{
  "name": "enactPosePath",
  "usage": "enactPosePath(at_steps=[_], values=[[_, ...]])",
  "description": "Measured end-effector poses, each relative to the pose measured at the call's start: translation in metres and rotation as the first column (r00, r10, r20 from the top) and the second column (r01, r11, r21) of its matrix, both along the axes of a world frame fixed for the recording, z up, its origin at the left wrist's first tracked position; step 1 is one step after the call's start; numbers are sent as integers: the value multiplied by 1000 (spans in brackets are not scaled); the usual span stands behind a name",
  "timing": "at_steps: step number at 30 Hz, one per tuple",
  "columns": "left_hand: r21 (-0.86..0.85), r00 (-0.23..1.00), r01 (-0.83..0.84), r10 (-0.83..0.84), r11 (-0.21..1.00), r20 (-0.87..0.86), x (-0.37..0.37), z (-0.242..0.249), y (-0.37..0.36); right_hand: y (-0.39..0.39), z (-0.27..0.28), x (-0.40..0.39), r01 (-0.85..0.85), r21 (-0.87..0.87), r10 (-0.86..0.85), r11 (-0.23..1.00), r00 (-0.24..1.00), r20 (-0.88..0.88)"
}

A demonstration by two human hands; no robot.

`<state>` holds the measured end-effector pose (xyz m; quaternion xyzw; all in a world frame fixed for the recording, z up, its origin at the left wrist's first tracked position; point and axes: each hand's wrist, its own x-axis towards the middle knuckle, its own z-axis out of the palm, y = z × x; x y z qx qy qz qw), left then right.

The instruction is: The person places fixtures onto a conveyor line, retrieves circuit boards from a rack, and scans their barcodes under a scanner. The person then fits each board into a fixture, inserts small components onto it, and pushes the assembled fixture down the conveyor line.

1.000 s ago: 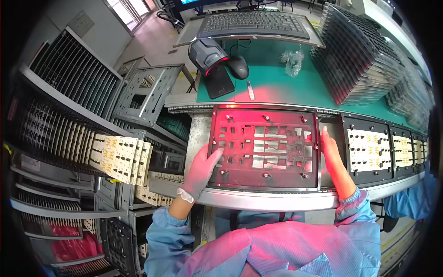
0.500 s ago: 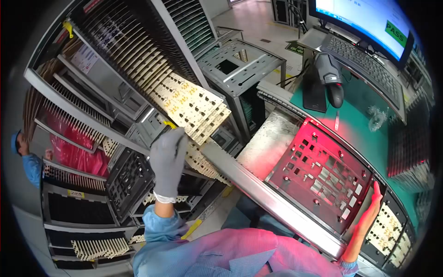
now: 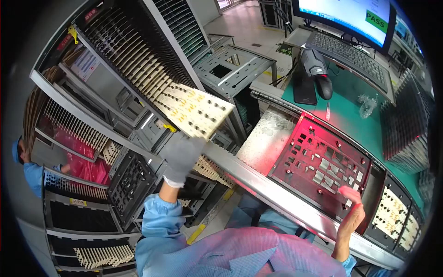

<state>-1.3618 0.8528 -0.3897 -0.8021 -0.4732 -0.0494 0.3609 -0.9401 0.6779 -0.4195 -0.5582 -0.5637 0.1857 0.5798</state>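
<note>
My left hand point(image 3: 184, 157), in a grey glove, is at the lower edge of a cream circuit board point(image 3: 194, 111) that sticks out of a slotted rack point(image 3: 129, 60). Blur and the glove's back hide its fingertips, so its grip cannot be made out. Bare and partly curled, my right hand point(image 3: 351, 214) hovers over the near right corner of a fixture plate point(image 3: 323, 161) lit red, its fingers apart from the thumb and nothing in it. The plate has many cutouts and lies on the line beside a metal plate point(image 3: 265, 136).
Behind the line are a scanner point(image 3: 314, 62), a keyboard point(image 3: 348, 55) and a monitor point(image 3: 346, 16). More boards in a black carrier point(image 3: 392, 210) lie at the right. Stacked trays point(image 3: 406, 129) stand farther back. A co-worker's blue sleeve point(image 3: 34, 177) shows at the far left.
My left hand has moved right to the board's lower edge, and the board sticks out apart from the others. My right hand has moved left from the fixture's right side, its fingers now bent.
</note>
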Motion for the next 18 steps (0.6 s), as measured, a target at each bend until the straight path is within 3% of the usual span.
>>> enactPosePath(at_steps=[1, 2, 5, 6, 8, 9, 11, 13, 14, 16, 17, 18], values=[[-24, 1000, 3, -3, 1000, -26, 8, -5, -12, 3, -6, -4, 4, 26, -5, 1000, 999, 33], [-52, 988, 151, -150, 987, 22, 25, 6, -23, 6, -1, -12, -46, -19, 46, 999, 999, -22], [40, 885, 460, -462, 887, 64, 70, 65, -70, 18, 9, -19, -297, -291, 180, 909, 912, -368], [42, 882, 464, -466, 885, 67, 75, 74, -82, 24, 13, -20, -292, -292, 176, 911, 914, -365], [83, 764, 630, -635, 772, 113, 82, 82, -99, 39, 21, -26, -610, -202, 403, 766, 701, -589], [85, 756, 638, -644, 765, 116, 84, 75, -99, 43, 19, -26, -698, -155, 453, 699, 600, -660], [243, 517, 798, -833, 552, 195, 89, 56, -94, 48, 26, -25, -780, -1, 460, 625, 370, -807], [251, 458, 821, -854, 513, 246, 101, 52, -86, 55, 15, -11, -831, 175, 473, 527, 116, -874], [255, 411, 837, -863, 485, 293, 106, 50, -82, 56, 23, -18, -769, 222, 401, 600, 48, -915], [252, 365, 854, -870, 454, 330, 108, 44, -72, 52, 4, 5, -684, -65, 288, 727, 390, -875], [124, 438, 852, -824, 508, 360, 110, 42, -67, 54, 8, 2, -693, 9, 235, 721, 233, -944], [-7, 513, 835, -773, 551, 373, 111, 41, -62, 57, 15, -4, -681, 9, 230, 732, 235, -944]])
